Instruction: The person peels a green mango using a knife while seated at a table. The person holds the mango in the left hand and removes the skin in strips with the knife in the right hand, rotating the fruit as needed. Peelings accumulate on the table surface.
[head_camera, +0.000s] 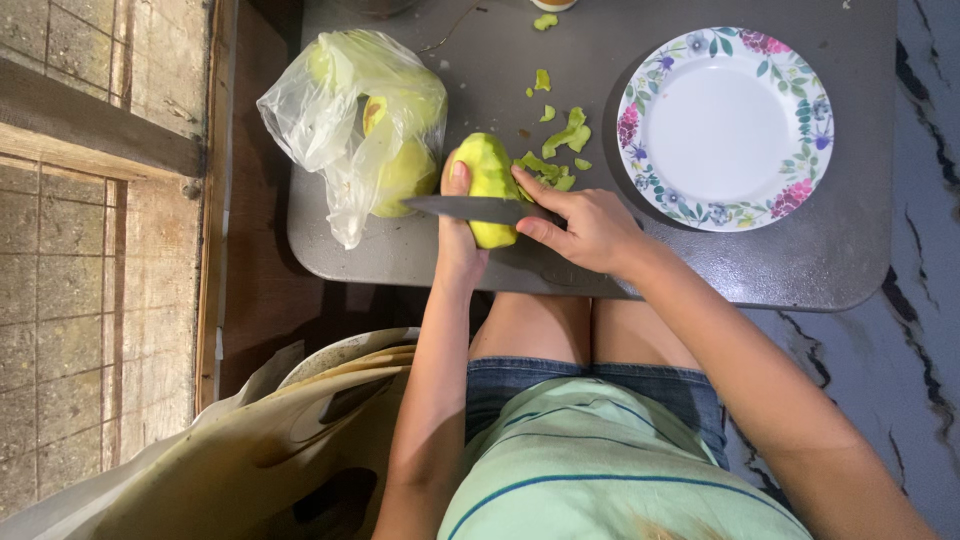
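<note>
Mango (490, 180), half peeled, sits above the counter (800, 270) in our left hand (458, 235), closed round its lower end; our right hand (590, 228) grips the knife (470, 208). Bare flesh looks slippery, so we judge the skin side safer.

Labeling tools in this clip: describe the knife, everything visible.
The knife has a long, dark, plain blade tapering to a point at the picture's left. It lies roughly level across a peeled pale green fruit, edge against the flesh. The right hand covers the handle, so its material cannot be told. The left hand grips the fruit behind the blade, above the grey table.
</note>
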